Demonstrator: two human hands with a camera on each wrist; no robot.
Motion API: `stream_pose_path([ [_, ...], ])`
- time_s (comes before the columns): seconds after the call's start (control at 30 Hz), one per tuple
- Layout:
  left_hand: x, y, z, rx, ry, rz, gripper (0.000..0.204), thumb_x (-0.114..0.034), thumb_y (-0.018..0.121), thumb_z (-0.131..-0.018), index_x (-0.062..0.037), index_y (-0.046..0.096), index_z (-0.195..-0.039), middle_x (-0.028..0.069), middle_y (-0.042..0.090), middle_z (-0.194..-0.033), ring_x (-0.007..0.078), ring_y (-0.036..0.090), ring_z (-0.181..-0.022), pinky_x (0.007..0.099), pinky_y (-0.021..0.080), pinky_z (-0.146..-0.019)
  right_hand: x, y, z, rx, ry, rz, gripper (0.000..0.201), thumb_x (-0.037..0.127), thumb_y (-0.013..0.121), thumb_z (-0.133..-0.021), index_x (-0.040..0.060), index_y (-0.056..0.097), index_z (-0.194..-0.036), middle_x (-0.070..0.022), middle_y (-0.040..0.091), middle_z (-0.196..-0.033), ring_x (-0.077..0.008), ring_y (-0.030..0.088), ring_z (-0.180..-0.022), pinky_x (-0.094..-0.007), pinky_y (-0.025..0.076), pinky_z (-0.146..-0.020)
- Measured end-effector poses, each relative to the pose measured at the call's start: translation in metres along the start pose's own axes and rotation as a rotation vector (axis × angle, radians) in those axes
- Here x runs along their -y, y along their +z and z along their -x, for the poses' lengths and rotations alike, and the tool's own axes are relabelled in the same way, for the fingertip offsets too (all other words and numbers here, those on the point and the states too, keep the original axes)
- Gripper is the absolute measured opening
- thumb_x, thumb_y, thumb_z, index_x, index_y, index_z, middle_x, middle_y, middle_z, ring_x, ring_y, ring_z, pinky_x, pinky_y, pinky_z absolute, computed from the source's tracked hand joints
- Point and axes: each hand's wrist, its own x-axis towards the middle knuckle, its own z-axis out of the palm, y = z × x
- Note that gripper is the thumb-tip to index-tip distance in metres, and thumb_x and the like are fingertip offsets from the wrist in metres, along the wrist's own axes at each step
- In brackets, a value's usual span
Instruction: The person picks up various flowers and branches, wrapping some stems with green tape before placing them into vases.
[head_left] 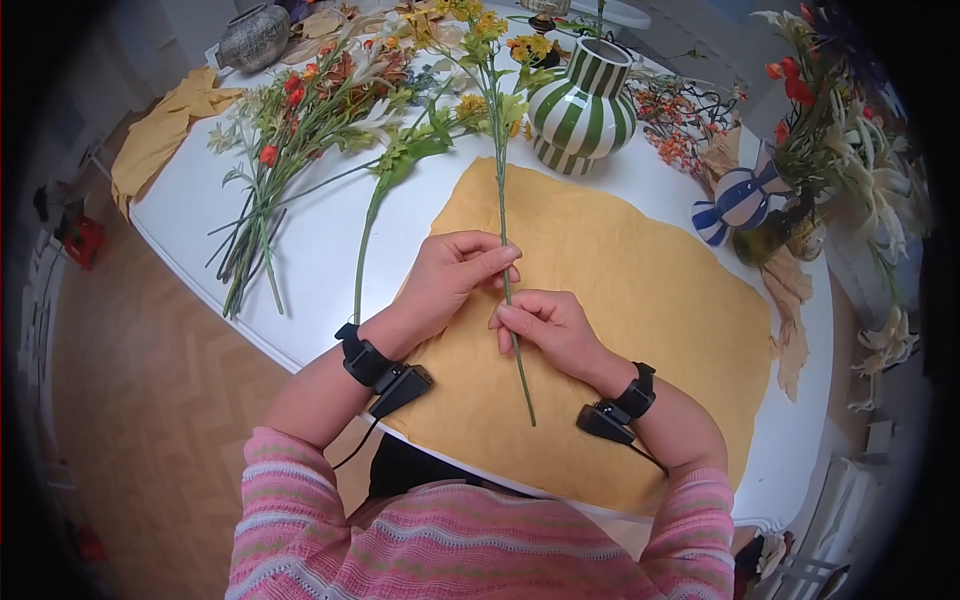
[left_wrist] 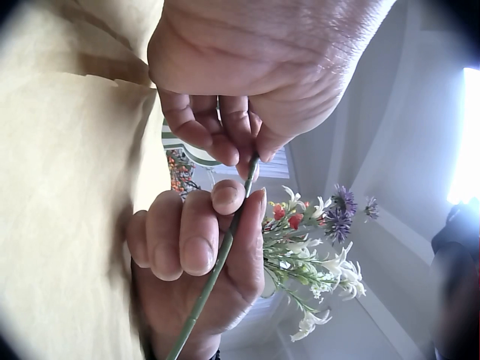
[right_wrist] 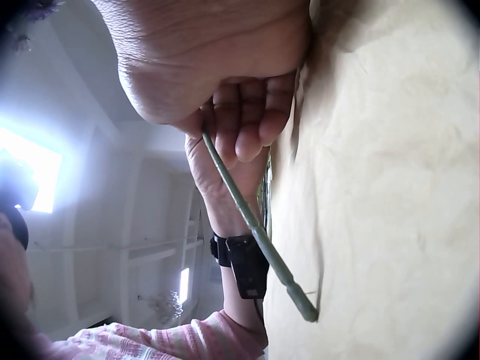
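A long artificial flower stem (head_left: pixel 503 205) with small yellow blossoms (head_left: pixel 480 25) stretches away from me over a sheet of yellow wrapping paper (head_left: pixel 650 370). My left hand (head_left: pixel 460 275) pinches the green stem around its middle, between thumb and fingers. Just below, my right hand (head_left: pixel 552 325) pinches the same stem with its thumb and fingers. The bare lower stem (right_wrist: pixel 259 232) sticks out beneath the right hand, its cut end close over the paper. In the left wrist view, both hands show close together along the stem.
Left lies a pile of artificial flowers (head_left: pixel 290 150), with a leafy stem (head_left: pixel 375 195) beside it. A green-striped vase (head_left: pixel 585 110) stands beyond the paper. At right are a blue-striped vase (head_left: pixel 738 203) and white lilies (head_left: pixel 885 215). A silver vase (head_left: pixel 253 40) sits far left.
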Motion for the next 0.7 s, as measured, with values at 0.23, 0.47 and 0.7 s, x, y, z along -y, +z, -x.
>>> stream_pose_path([
  [0.23,0.0019,-0.0009,-0.0013,0.0,-0.015,-0.002,0.018,-0.019,0.066,-0.09,-0.0016,0.068,-0.092,0.0022,0.065,-0.077,0.0074,0.055,-0.068,0.0208,0.044,-0.064,-0.0005,-0.0002,0.0004,0.001,0.005,-0.005,0.027,0.023,0.052,-0.098,-0.0003,0.064,-0.09,0.0004,0.062,-0.072,-0.0054,0.056,-0.069,-0.0206,0.045,-0.065],
  [0.47,0.0017,-0.0007,-0.0011,-0.003,-0.023,0.012,0.018,-0.019,0.067,-0.09,-0.0014,0.068,-0.093,0.0024,0.065,-0.077,0.0076,0.055,-0.068,0.0209,0.045,-0.064,-0.002,-0.0005,0.0008,-0.003,0.003,-0.001,0.027,0.023,0.052,-0.098,0.0002,0.065,-0.09,0.0004,0.062,-0.072,-0.0055,0.056,-0.069,-0.0207,0.045,-0.064],
  [0.7,0.0019,-0.001,-0.0012,-0.006,-0.021,0.005,0.018,-0.019,0.066,-0.09,-0.0013,0.068,-0.093,0.0024,0.065,-0.077,0.0074,0.055,-0.068,0.0208,0.045,-0.064,-0.0021,-0.0006,0.0007,-0.004,0.0,0.007,0.028,0.024,0.053,-0.098,0.0003,0.065,-0.089,0.0005,0.062,-0.072,-0.0057,0.057,-0.068,-0.0207,0.045,-0.064],
])
